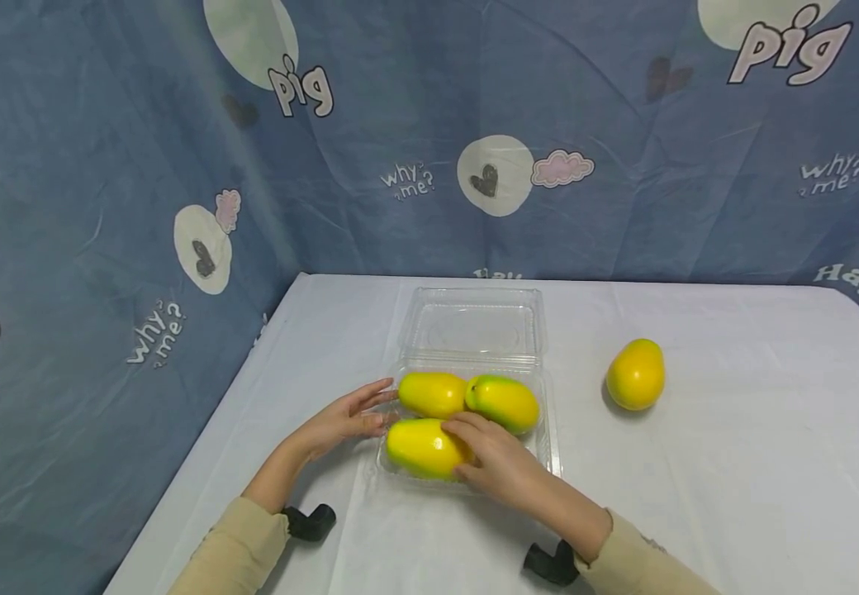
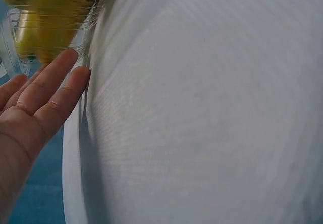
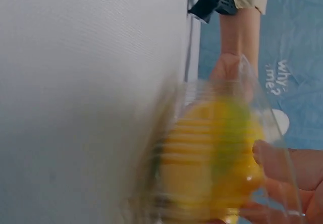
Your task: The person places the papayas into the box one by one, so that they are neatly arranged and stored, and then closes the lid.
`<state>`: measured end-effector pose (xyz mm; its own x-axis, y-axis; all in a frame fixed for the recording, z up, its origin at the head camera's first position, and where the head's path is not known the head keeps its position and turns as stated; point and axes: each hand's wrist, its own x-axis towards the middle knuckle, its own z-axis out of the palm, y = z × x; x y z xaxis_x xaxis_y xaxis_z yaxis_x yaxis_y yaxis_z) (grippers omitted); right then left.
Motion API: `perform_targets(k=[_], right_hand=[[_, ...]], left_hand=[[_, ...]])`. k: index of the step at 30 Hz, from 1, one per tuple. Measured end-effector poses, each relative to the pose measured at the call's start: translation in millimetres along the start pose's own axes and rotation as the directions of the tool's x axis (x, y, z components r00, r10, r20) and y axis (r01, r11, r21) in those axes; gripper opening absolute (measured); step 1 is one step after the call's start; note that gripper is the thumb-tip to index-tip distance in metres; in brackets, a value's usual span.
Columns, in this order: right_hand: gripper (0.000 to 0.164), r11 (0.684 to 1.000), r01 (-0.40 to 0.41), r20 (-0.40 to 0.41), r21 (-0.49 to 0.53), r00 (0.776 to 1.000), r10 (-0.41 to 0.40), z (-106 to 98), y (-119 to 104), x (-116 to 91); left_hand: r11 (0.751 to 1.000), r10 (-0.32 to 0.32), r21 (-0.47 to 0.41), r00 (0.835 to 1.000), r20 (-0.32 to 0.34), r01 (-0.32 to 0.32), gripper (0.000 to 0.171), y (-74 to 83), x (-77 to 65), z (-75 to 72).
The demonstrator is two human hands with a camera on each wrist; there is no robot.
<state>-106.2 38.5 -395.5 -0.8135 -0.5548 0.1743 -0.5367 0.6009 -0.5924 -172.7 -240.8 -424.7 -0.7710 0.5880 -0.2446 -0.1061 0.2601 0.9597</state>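
Note:
A clear plastic clamshell box (image 1: 551, 442) lies with its lid folded back on the white table. In its base are three yellow-green mangoes: one at back left (image 1: 431, 394), one at back right (image 1: 507, 402) and one in front (image 1: 422, 449). My right hand (image 1: 504, 463) grips the right end of the front mango, fingers on top and thumb lower down. Beside the box's left wall is my left hand (image 1: 344, 423), its fingers spread and fairly straight. The left wrist view shows those fingers (image 2: 53, 90) near the box's ribbed side; whether they touch it is unclear.
Another yellow mango (image 1: 636, 374) sits on the table to the right of the box. The box's transparent lid (image 1: 474, 328) extends toward the table's back edge. Behind the white-covered table (image 1: 756, 463) hangs a blue printed cloth (image 1: 400, 99).

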Motion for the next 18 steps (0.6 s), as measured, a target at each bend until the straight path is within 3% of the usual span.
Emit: perform_targets(k=[9,18], right_hand=[[0.042,0.994,-0.085,-0.031,0.073,0.996,0.087,-17.2,5.9,-1.2],[0.038,0.993,0.004,-0.01,0.115,1.0,-0.003,-20.4,13.1,-4.5]], left_hand=[[1.0,0.029,0.007,0.999,0.02,-0.029,0.068,-0.8,-0.2,-1.5],[1.0,0.012,0.003,1.0,0.012,-0.012,0.066,-1.9,0.2,-0.8]])
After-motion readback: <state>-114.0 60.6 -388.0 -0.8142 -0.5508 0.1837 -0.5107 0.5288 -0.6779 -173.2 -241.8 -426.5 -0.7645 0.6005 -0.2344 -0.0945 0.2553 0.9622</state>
